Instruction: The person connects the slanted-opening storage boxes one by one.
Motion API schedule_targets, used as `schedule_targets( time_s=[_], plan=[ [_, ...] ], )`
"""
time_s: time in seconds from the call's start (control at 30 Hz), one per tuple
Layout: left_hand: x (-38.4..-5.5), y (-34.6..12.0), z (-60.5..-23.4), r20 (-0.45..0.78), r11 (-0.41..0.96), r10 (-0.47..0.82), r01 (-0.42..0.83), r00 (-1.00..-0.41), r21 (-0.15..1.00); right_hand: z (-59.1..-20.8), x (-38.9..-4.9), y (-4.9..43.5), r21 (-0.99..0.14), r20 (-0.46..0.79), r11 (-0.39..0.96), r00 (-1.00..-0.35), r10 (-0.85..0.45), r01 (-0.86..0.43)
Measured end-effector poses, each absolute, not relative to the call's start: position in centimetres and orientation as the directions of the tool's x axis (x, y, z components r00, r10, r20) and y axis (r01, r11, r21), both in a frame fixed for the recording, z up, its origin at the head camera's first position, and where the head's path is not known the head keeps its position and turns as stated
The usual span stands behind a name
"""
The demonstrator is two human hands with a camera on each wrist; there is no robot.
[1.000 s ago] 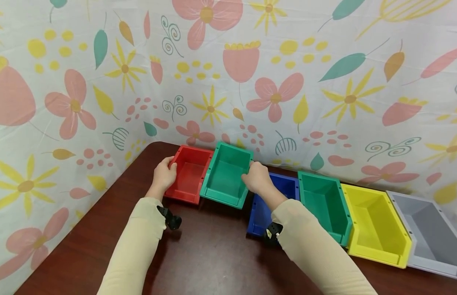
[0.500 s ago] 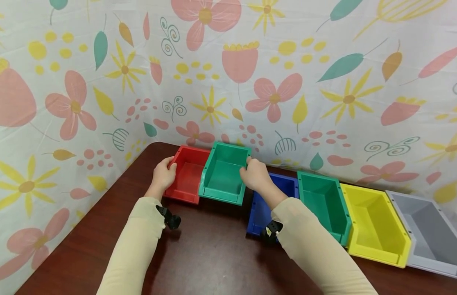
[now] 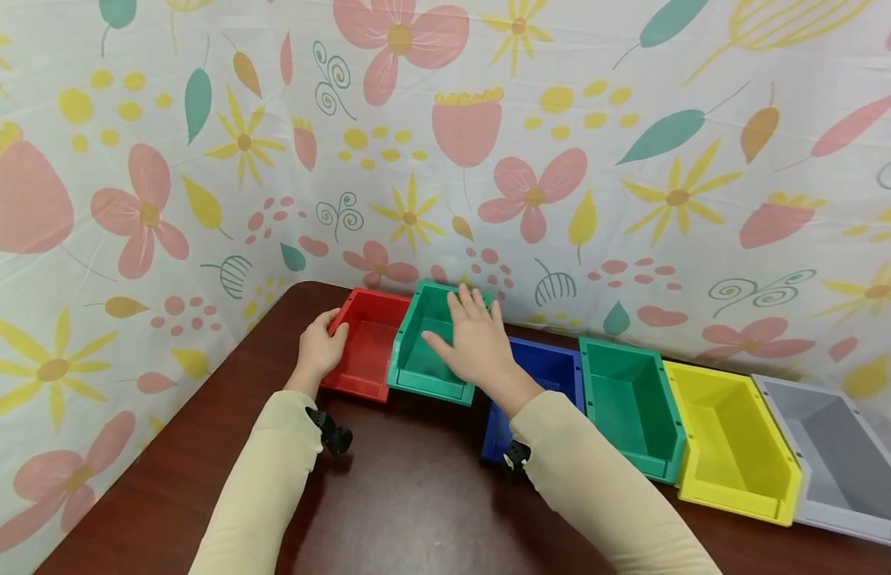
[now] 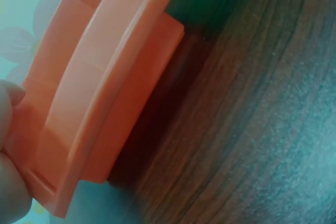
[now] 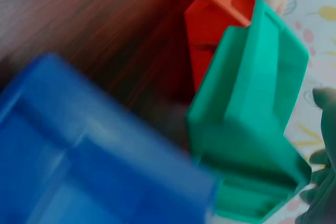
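My left hand (image 3: pixel 323 339) grips the left wall of a red bin (image 3: pixel 370 347) at the table's back left corner, thumb over the rim. In the left wrist view the red bin (image 4: pixel 94 103) fills the left side, with fingers (image 4: pixel 10 129) at its edge. A green bin (image 3: pixel 420 363) stands right against the red one. Above its right half my right hand (image 3: pixel 470 331) is spread flat with straight fingers; I cannot tell whether it touches the rim. The right wrist view is blurred and shows the green bin (image 5: pixel 252 129) between the red bin (image 5: pixel 215 19) and a blue bin (image 5: pixel 94 156).
To the right along the flowered cloth wall (image 3: pixel 632 160) stand a blue bin (image 3: pixel 549 367), a second green bin (image 3: pixel 625 403), a yellow bin (image 3: pixel 733 431) and a grey bin (image 3: pixel 833 459). The dark wooden table (image 3: pixel 417 495) stretches toward me.
My right hand has let go of the green bin's right wall and spread open above it. The green bin has come down beside the red bin. My left hand has stayed on the red bin.
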State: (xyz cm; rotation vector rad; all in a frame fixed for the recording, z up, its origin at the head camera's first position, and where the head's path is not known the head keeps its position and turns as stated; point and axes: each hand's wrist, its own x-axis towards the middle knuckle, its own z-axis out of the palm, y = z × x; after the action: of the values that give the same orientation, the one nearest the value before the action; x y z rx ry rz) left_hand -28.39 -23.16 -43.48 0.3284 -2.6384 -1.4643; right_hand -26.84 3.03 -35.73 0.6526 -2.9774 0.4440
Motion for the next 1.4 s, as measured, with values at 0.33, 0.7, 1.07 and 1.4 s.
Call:
schedule_targets(
  time_s=[0.33,0.7,1.07,1.4],
  plan=[
    [-28.1,-22.3,-44.0,0.066,0.519,-0.287,-0.097,-0.956,0.849,-35.5,-27.3,0.3,-0.302,-0.013,0.787,-0.823,-0.568,-0.539],
    [-28.0,-22.2,-44.0,0.11,0.542,-0.289,-0.068,-0.951,0.838,-35.9,-27.6,0.2,-0.294,-0.03,0.804,-0.835,-0.549,-0.518],
    [-28.3,-22.7,-44.1,0.115,0.53,-0.308,-0.07,-0.944,0.845,-36.1,-27.8,-0.3,-0.284,-0.028,0.799,-0.828,-0.56,-0.53],
    [-28.2,-23.0,-44.3,0.108,0.541,-0.309,-0.081,-0.945,0.837,-36.5,-27.9,-0.5,-0.291,-0.031,0.791,-0.821,-0.57,-0.538]
  ],
)
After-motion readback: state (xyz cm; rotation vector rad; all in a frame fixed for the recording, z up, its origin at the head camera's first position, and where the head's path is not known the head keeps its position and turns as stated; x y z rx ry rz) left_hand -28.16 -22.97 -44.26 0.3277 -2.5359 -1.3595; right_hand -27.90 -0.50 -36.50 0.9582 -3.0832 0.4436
